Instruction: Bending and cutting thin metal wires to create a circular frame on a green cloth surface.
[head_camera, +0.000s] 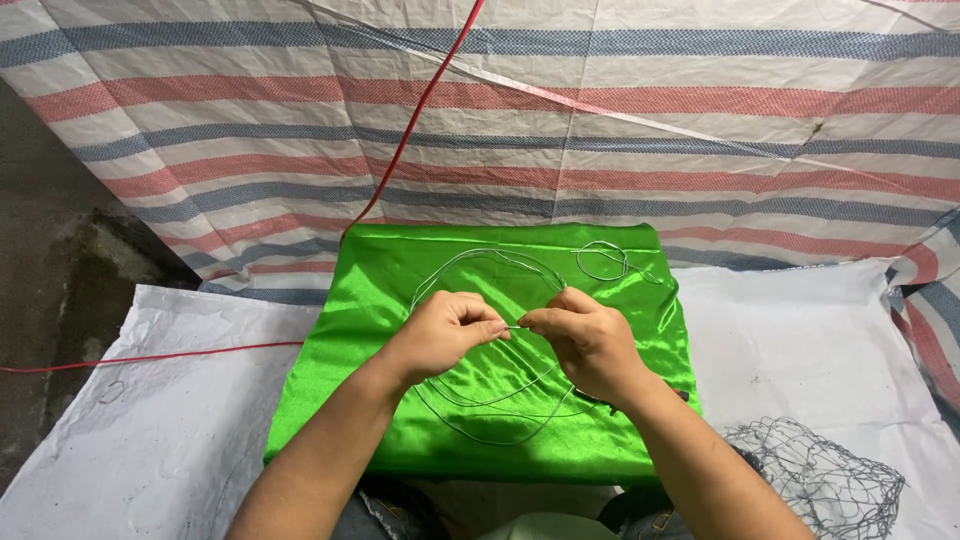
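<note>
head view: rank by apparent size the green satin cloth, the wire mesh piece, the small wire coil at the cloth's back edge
1. green satin cloth
2. wire mesh piece, cut off by the frame and nearer the camera, so its rank is unsure
3. small wire coil

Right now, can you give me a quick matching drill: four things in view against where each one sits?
Things:
1. green cloth
2. wire mesh
3. small wire loop
4. red cord

Places:
A. bottom right corner
B. slanting across the striped tarp
C. far right part of the cloth
D. under both hands

Pairs: 1-D, 2-A, 3-C, 4-B
</note>
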